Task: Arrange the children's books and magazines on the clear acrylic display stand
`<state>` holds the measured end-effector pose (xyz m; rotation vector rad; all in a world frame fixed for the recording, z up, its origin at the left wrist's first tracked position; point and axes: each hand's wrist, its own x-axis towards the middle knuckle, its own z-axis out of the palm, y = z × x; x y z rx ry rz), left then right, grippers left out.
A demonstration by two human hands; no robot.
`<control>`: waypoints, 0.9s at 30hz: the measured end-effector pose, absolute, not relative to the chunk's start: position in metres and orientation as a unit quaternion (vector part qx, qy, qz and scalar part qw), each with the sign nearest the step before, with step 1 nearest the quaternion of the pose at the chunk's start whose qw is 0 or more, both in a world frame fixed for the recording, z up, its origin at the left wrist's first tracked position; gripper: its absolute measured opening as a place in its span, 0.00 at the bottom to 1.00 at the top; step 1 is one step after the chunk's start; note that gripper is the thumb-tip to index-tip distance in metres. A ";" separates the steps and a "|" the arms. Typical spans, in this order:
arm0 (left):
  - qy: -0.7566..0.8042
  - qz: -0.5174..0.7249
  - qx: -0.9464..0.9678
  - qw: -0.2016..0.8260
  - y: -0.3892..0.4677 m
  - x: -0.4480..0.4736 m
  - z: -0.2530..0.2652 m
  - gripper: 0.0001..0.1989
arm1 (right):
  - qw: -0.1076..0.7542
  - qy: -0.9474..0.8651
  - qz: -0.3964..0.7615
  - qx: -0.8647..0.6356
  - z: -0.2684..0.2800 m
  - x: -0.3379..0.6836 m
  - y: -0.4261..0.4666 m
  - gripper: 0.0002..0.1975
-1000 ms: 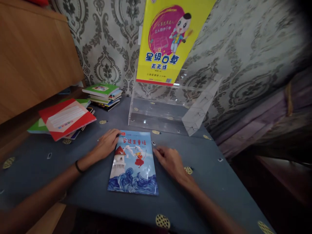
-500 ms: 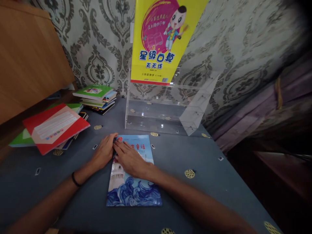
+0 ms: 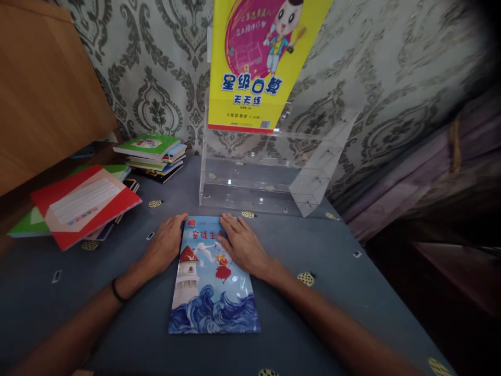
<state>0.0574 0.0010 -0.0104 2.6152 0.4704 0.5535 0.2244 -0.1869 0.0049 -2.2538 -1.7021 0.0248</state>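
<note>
With the blue book as our clock's middle, a red book (image 3: 88,201) tops a pile at ten o'clock and a green book (image 3: 149,145) tops a stack at eleven. Our left hand (image 3: 166,241) is by its edge at ten, fingers bent; we can't tell if they pinch it. The blue book (image 3: 213,292) lies flat and shut on the table (image 3: 352,271) in front of us. Our right hand (image 3: 243,244) rests on it toward one, fingers straight, gripping nothing. The yellow book (image 3: 248,78), near twelve, is already up on the see-through rack (image 3: 258,177), near one; the blue one, it seems, is not.
</note>
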 end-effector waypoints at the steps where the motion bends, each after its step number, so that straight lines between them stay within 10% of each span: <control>1: 0.168 0.200 0.942 0.212 0.001 0.057 -0.010 0.19 | 0.160 -0.591 0.007 -0.791 0.004 0.228 -0.191 0.27; 27: 0.094 0.101 0.988 0.063 -0.019 0.075 0.018 0.22 | 0.164 -0.574 0.021 -0.802 0.004 0.229 -0.197 0.27</control>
